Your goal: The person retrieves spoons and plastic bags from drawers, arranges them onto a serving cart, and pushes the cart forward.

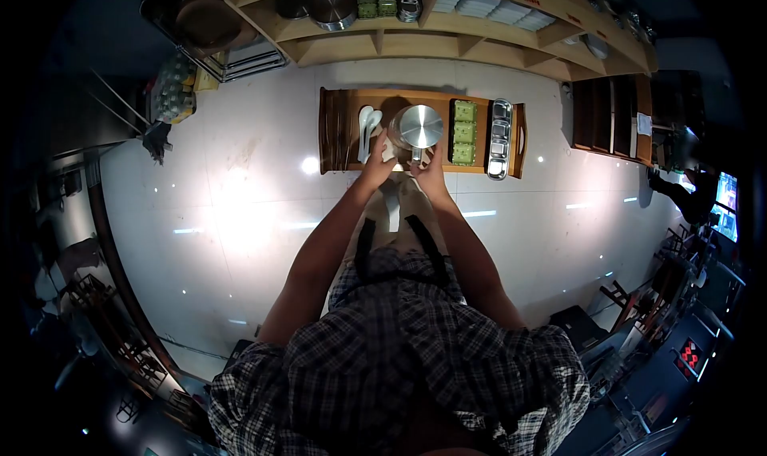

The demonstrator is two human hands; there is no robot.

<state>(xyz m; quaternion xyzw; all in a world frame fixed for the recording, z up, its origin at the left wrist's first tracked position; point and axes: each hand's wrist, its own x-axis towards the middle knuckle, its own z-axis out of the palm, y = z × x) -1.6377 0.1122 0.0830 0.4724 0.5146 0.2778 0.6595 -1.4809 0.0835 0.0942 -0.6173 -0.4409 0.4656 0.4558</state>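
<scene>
A shiny round steel pot [421, 125] with a short handle is over the middle of a wooden tray [325, 156]. My right hand [430, 168] closes around its handle side. My left hand [380, 167] curls at its lower left edge, fingers partly hidden, and something pale shows beside them. To the left on the tray lie white spoons [368, 128] and dark, thin sticks like chopsticks [342, 136]. On the right are a green sectioned dish [463, 133] and a steel sectioned dish [499, 139].
A wooden shelf unit [415, 47] with pans, green dishes and stacked white dishes stands beyond the tray. At the left are a rack [248, 63] and a bundle of bottles [173, 88]. A dark wooden cabinet [611, 120] is at the right. Glossy pale floor [264, 136] surrounds the tray.
</scene>
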